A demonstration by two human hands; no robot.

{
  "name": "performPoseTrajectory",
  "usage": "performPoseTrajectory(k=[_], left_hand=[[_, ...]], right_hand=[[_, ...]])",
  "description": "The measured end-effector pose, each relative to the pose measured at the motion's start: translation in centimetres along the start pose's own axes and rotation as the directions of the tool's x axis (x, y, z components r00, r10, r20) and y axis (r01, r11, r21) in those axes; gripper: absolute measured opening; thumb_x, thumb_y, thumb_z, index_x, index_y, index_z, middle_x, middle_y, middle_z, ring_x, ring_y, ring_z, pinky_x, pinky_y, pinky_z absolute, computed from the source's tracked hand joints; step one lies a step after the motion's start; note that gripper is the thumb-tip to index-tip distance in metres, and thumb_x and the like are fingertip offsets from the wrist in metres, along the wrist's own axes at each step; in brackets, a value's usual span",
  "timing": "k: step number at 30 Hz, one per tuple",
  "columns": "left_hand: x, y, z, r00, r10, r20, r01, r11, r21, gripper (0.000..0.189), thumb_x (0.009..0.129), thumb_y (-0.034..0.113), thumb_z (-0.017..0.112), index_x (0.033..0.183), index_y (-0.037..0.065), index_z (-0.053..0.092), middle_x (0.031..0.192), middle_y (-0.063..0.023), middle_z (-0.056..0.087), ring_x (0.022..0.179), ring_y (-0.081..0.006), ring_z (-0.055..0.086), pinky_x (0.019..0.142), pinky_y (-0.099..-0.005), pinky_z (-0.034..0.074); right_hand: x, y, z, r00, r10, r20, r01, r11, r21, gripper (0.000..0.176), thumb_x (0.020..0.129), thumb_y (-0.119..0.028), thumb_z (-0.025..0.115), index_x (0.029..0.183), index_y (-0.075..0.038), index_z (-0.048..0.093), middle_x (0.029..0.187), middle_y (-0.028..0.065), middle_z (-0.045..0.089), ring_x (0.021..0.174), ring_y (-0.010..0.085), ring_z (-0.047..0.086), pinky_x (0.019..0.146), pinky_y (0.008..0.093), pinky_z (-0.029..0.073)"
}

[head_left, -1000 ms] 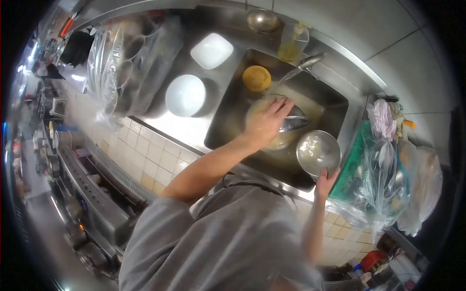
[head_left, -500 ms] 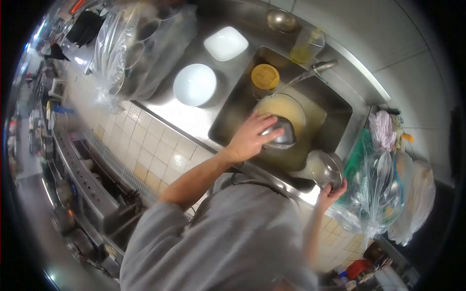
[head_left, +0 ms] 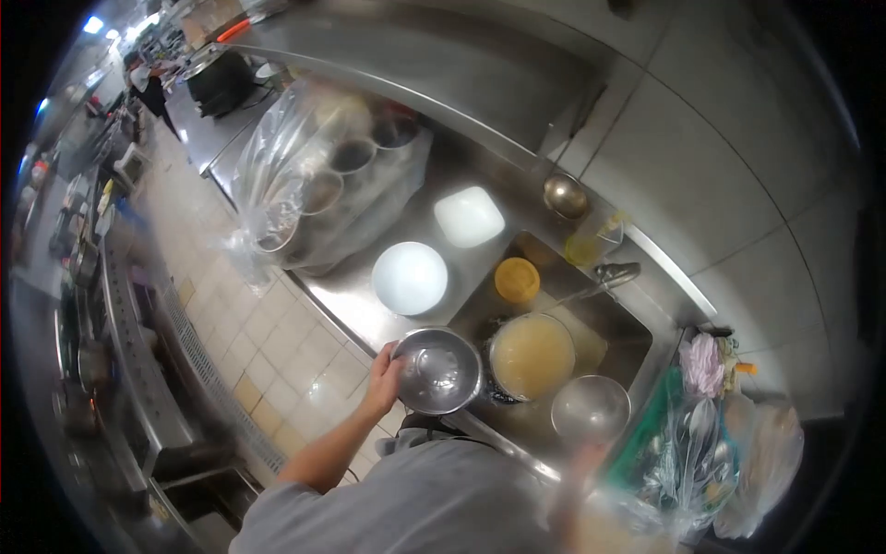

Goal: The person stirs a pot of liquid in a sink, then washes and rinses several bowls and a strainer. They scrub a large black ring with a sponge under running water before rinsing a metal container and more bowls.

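Observation:
My left hand (head_left: 384, 382) grips the rim of a shiny metal bowl (head_left: 437, 372), held over the front left edge of the sink (head_left: 637, 319). Beside it in the sink stands a round container of cloudy yellowish liquid (head_left: 532, 358). A second metal bowl (head_left: 591, 409) is at the sink's right front corner. Just below that bowl my right hand (head_left: 585, 454) is smeared by motion, so its fingers and any hold on the bowl cannot be made out. Water runs from the faucet (head_left: 616, 274) toward the container. Behind the container is a yellow-topped jar (head_left: 517, 280).
A white round bowl (head_left: 410, 278) and a white square dish (head_left: 469, 217) rest on the counter left of the sink. Farther left is a clear bag of metal containers (head_left: 332, 189). A ladle (head_left: 565, 196) and a yellow-liquid bottle (head_left: 595, 242) stand behind; plastic bags (head_left: 697, 452) hang right.
My left hand has moved left from above the liquid container, and its bowl now faces upward. The right-hand bowl has turned more upright. The camera view has shifted.

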State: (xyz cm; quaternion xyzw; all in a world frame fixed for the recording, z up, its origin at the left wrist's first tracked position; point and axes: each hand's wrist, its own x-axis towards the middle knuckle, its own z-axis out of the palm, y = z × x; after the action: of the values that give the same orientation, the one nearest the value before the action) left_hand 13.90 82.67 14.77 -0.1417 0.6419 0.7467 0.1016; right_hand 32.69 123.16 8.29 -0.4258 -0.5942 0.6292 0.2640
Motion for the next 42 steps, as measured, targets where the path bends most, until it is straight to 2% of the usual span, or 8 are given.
performPoseTrajectory(k=[8,14,16,23,26,28,36,42], left_hand=[[3.1,-1.3,-6.0,0.981,-0.128,-0.145,0.167,0.937,0.308,0.029,0.092,0.01,0.053,0.117,-0.001,0.063,0.096,-0.0074,0.066,0.085,-0.0153,0.06,0.073,-0.0299,0.048],[7.2,-3.4,-6.5,0.98,0.092,-0.175,0.016,0.846,0.533,0.035,0.091,0.014,0.052,0.118,-0.004,0.062,0.095,-0.019,0.07,0.087,-0.0252,0.066,0.079,-0.0372,0.052],[8.3,-4.7,-6.4,0.977,0.099,-0.19,-0.009,0.904,0.428,0.037,0.092,0.015,0.054,0.123,-0.005,0.059,0.101,-0.02,0.069,0.092,-0.0266,0.066,0.082,-0.0372,0.052],[6.6,-1.8,-5.1,0.941,0.008,-0.34,0.067,0.976,0.208,0.077,0.094,0.03,0.072,0.151,-0.004,0.032,0.134,-0.0225,0.052,0.111,-0.0243,0.055,0.093,-0.0358,0.047],[5.2,-1.7,-4.8,0.817,0.521,-0.245,-0.292,0.742,0.604,0.068,0.099,0.016,0.064,0.153,-0.005,0.028,0.15,-0.0224,0.042,0.136,-0.0267,0.045,0.113,-0.0366,0.036],[2.0,3.1,0.7,0.848,0.51,-0.144,-0.418,0.811,0.41,0.063,0.099,0.007,0.06,0.152,-0.005,0.029,0.153,-0.0207,0.04,0.139,-0.0264,0.043,0.115,-0.0355,0.035],[2.3,-0.4,14.3,0.732,-0.184,0.656,0.295,0.954,-0.061,0.074,0.097,0.014,0.065,0.158,0.01,0.025,0.154,-0.0147,0.039,0.141,-0.0261,0.041,0.112,-0.041,0.04],[5.2,1.8,19.4,0.732,-0.392,0.557,0.492,0.87,-0.035,0.056,0.093,0.005,0.056,0.147,0.007,0.044,0.134,-0.014,0.058,0.125,-0.0278,0.056,0.106,-0.0429,0.045]], right_hand=[[-2.7,-1.5,2.4,0.98,0.18,0.081,-0.184,0.982,0.042,0.063,0.083,-0.015,0.059,0.142,-0.007,0.041,0.115,0.0128,0.061,0.074,0.0195,0.063,0.044,0.0272,0.045],[0.7,8.6,-2.6,0.971,-0.038,0.236,0.077,0.985,-0.157,0.073,0.081,-0.015,0.061,0.149,-0.008,0.036,0.133,0.0143,0.052,0.101,0.0232,0.061,0.054,0.0255,0.05],[-4.9,-4.5,4.8,0.959,0.228,0.167,-0.205,0.968,-0.144,0.068,0.081,-0.015,0.061,0.145,-0.008,0.04,0.125,0.0115,0.057,0.09,0.0191,0.062,0.051,0.024,0.048],[-4.7,-2.3,5.4,0.939,0.293,0.181,-0.3,0.954,0.013,0.056,0.08,-0.011,0.063,0.135,-0.008,0.052,0.115,0.0075,0.061,0.091,0.0185,0.062,0.067,0.0307,0.052],[-4.1,-1.1,4.0,0.929,0.35,0.123,-0.349,0.937,-0.032,0.047,0.079,-0.016,0.068,0.124,-0.011,0.056,0.105,0.0052,0.059,0.094,0.0194,0.058,0.073,0.0368,0.052],[-4.3,-3.5,5.3,0.892,0.438,0.109,-0.429,0.898,-0.098,0.059,0.079,-0.01,0.066,0.136,-0.008,0.049,0.11,0.009,0.062,0.09,0.0167,0.063,0.053,0.0292,0.054],[-3.6,-8.1,10.8,0.842,0.439,0.314,-0.465,0.885,0.01,0.054,0.084,-0.008,0.064,0.135,-0.008,0.045,0.101,0.0068,0.064,0.074,0.0134,0.062,0.043,0.0262,0.044],[-1.9,-11.2,10.1,0.853,0.273,0.445,-0.281,0.959,-0.05,0.063,0.091,-0.026,0.072,0.142,-0.007,0.041,0.113,0.0087,0.065,0.083,0.0118,0.064,0.047,0.0253,0.047]])
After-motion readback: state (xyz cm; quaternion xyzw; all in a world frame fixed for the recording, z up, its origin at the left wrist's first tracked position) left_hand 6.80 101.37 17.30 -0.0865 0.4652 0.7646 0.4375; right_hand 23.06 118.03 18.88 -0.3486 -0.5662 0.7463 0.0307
